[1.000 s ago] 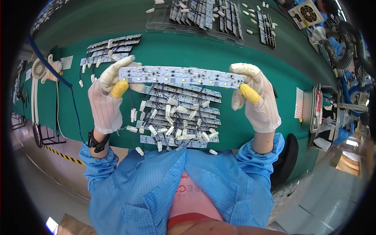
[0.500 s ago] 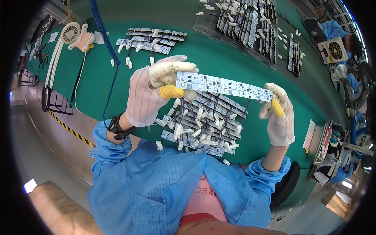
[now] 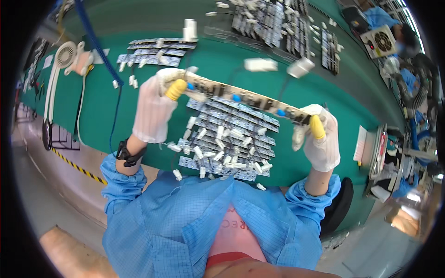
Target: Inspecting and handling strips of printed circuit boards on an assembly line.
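Between my hands I hold a long, narrow circuit board [image 3: 250, 98], its edge and component side with blue and black parts toward me. White connectors [image 3: 260, 65] on short dark wires stick out from its far side, slightly blurred. My left hand [image 3: 160, 99], in a white glove with yellow fingertip covers, grips the left end. My right hand [image 3: 320, 134], gloved the same way, grips the right end. Right below the held board lies a pile of similar circuit boards [image 3: 232, 123] with white connectors and dark wires, on the green mat [image 3: 106, 106].
A smaller stack of boards [image 3: 157, 52] lies at the back left. A clear tray [image 3: 222, 39] full of boards stands at the back, with another group of boards [image 3: 330, 51] beside it. At left are a small fan [image 3: 66, 54] and a blue coiled cord [image 3: 92, 34].
The board has turned from its white face to its edge and component side, and its wired connectors have swung to the far side. Both hands still hold its ends.
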